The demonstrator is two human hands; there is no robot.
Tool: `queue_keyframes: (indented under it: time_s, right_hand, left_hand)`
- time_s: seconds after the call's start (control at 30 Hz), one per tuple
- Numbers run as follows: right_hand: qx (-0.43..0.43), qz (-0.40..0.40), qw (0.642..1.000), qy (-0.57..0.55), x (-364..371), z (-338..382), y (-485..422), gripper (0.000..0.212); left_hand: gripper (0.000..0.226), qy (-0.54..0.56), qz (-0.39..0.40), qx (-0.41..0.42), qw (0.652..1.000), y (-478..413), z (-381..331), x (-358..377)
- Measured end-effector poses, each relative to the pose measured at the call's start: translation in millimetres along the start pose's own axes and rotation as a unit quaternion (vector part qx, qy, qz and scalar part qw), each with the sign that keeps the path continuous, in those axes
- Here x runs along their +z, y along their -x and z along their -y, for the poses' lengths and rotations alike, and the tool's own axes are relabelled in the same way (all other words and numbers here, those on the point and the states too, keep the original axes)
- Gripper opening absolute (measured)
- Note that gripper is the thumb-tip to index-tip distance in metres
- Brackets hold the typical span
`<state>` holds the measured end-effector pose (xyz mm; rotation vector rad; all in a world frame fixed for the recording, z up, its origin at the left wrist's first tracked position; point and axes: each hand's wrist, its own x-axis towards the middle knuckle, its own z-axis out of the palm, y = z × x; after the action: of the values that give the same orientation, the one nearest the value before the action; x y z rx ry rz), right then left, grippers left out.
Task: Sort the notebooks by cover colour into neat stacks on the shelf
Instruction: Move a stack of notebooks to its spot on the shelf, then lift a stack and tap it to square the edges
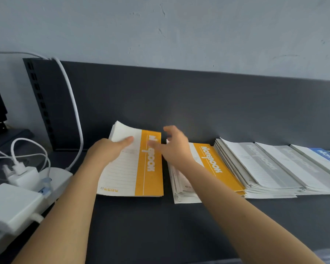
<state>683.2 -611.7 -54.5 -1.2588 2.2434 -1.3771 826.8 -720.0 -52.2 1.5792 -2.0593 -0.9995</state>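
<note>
left hand (111, 149) gripping orange notebook (151, 180), "Notebook", "A5"

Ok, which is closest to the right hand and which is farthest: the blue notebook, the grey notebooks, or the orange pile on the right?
1. The orange pile, right beneath the right hand.
2. The grey notebooks, the next piles rightward.
3. The blue notebook, at the far right edge.

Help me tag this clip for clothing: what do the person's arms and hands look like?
The left hand and right hand are bare: no gloves, watch or bracelet shows, and no sleeve reaches either forearm within the frame. The right hand's fingers are blurred, so a thin ring cannot be ruled out.
</note>
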Motion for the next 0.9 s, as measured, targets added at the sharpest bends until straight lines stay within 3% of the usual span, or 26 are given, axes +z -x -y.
queue_keyframes:
  time_s: [0.07, 0.13, 0.27, 0.33, 0.4, 0.43, 0.5, 0.57, 0.63, 0.77, 0.9]
  right_hand:
    - [-0.022, -0.036, 0.998, 0.049, -22.4, -6.1, -2.5, 0.051]
    - [0.005, -0.021, 0.994, 0.107, -47.3, -13.3, -8.7, 0.038]
    - [0.103, 0.037, 0.951, 0.288, -84.4, -39.2, -12.0, 0.038]
    - [0.118, 0.04, 0.943, 0.309, -95.8, -52.3, -9.3, 0.032]
    - [0.112, 0.052, 0.941, 0.314, -101.0, -58.6, -5.3, 0.032]
    - [0.108, 0.063, 0.941, 0.314, -101.1, -59.6, -4.2, 0.033]
    - [0.107, 0.081, 0.943, 0.306, -99.2, -58.4, -3.3, 0.035]
    - [0.107, 0.092, 0.947, 0.289, -97.8, -56.5, -2.9, 0.034]
    - [0.1, 0.102, 0.946, 0.29, -96.8, -54.5, -1.3, 0.031]
    - [0.101, 0.113, 0.947, 0.283, -96.1, -55.2, -3.4, 0.034]
    - [0.099, 0.116, 0.952, 0.265, -100.4, -57.5, -5.3, 0.039]
  left_hand:
    - [0.085, -0.057, 0.017, -0.02, 0.998, -2.4, 2.7, 3.2]
    - [0.086, -0.113, 0.01, -0.036, 0.993, -0.7, 2.4, 5.5]
    - [0.09, -0.3, -0.094, -0.037, 0.949, 10.4, -5.1, 7.3]
    - [0.086, -0.362, -0.174, 0.016, 0.916, 17.9, -12.7, 8.1]
    - [0.07, -0.337, -0.208, 0.109, 0.912, 27.9, -27.6, 14.2]
    - [0.057, -0.286, -0.194, 0.154, 0.926, 34.2, -38.1, 20.4]
    - [0.035, -0.157, -0.082, 0.191, 0.966, 45.6, -62.4, 38.6]
    - [0.034, -0.071, 0.062, 0.152, 0.984, 56.2, -83.1, 60.3]
    - [0.042, -0.067, 0.137, 0.105, 0.983, 66.1, -95.9, 76.7]
    - [0.068, -0.093, 0.165, 0.059, 0.98, 75.4, -106.0, 92.3]
    - [0.084, 0.059, 0.165, 0.023, 0.984, 71.6, -110.6, 92.1]
